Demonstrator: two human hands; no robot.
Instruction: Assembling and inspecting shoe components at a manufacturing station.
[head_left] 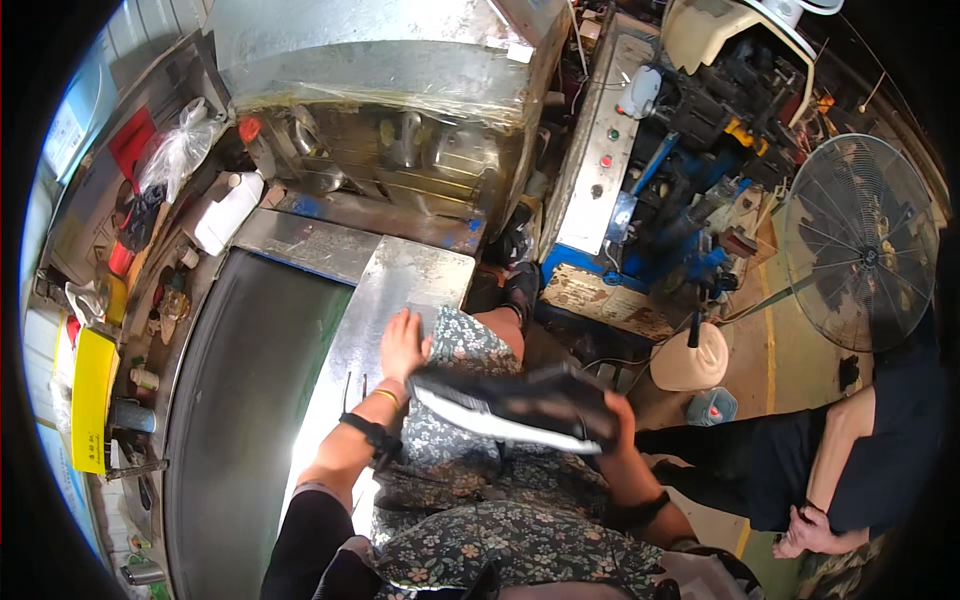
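A black shoe (505,400) with a white sole lies crosswise above my lap, a little blurred by motion. My right hand (620,425) grips its right end, the fingers partly hidden behind it. My left hand (403,345) rests with fingers stretched out on the bare metal ledge (415,270), beyond the shoe's left end and holding nothing. Under the shoe is a dark flowered apron (500,530) over my legs. Left of the ledge runs a dark conveyor belt (250,370).
A worn metal machine hood (370,65) stands ahead. At the left are a white jug (225,212) and a yellow box (92,400). A control panel (605,140), a large fan (865,240) and a beige canister (690,355) are at the right, near another person's clasped hands (810,528).
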